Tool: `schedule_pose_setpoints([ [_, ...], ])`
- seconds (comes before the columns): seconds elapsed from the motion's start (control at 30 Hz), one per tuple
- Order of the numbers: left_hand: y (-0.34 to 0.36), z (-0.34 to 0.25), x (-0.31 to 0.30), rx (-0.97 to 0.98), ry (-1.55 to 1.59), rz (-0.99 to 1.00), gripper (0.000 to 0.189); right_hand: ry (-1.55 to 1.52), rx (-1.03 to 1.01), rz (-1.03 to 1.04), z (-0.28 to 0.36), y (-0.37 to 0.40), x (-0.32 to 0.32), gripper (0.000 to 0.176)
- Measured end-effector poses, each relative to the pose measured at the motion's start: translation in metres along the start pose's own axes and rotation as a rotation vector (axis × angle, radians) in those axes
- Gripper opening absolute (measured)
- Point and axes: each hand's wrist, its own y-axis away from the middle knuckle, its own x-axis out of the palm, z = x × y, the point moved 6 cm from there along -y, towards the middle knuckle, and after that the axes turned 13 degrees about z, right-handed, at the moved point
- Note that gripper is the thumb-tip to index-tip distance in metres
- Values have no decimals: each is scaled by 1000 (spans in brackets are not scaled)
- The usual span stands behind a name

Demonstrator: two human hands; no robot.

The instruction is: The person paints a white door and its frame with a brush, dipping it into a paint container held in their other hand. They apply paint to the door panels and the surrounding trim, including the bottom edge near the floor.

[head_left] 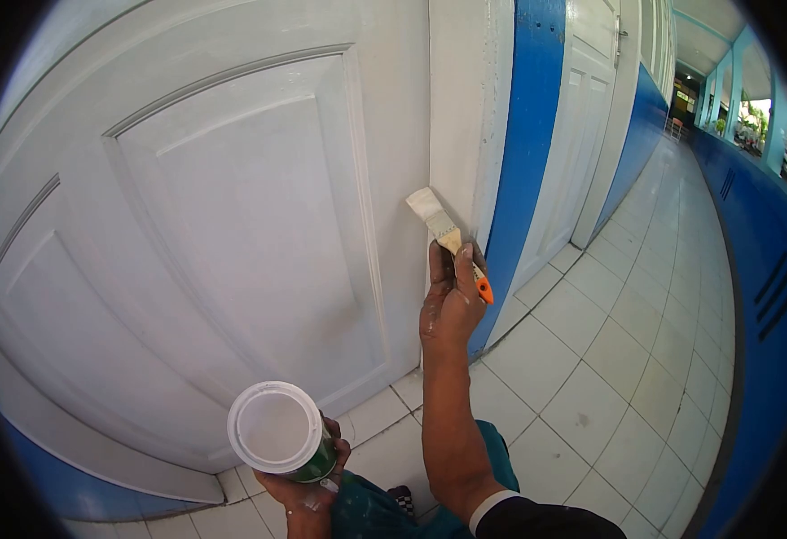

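My right hand (452, 292) is closed on a paintbrush (447, 235) with an orange-tipped handle and pale, paint-coated bristles. The bristles are at the edge of the white door (232, 207), by the white frame (461, 108); whether they touch is hard to tell. Low in front of the door, my left hand (308, 481) grips a green paint can (314, 460) from below and the side. White paint shows inside its pale rim. Smears of paint mark the fingers of my right hand.
A blue post (533, 90) stands right of the frame, with a second white door (582, 117) beyond. White floor tiles (582, 359) run down a corridor to a low blue wall (761, 242) on the right. My clothed leg (362, 503) shows below.
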Motion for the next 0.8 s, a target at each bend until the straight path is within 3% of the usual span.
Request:
schedule_pose_setpoints([
  [0.07, -1, -1, -2, -4, -28, 26, 87, -70, 31, -11, -15, 6, -31, 37],
  [0.17, 0, -1, 0, -6, -89, 46, 86, -163, 97, -108, -75, 21, -131, 33],
  [0.37, 3, 1, 3, -7, -92, 37, 85, -62, 240, -454, -149, 91, -328, 27],
  [0.47, 4, 2, 5, -2, -25, -9, 86, 134, 279, -625, -165, 117, -389, 23],
  [0.6, 2, 0, 2, -3, -76, 21, 85, 352, 375, -701, -171, 115, -387, 20],
  [0.7, 2, 1, 3, 6, -72, 19, 83, 212, 261, -616, -156, 79, -297, 14],
  [0.8, 0, 1, 7, 8, -35, 5, 81, 297, 214, -446, -130, 44, -216, 17],
])
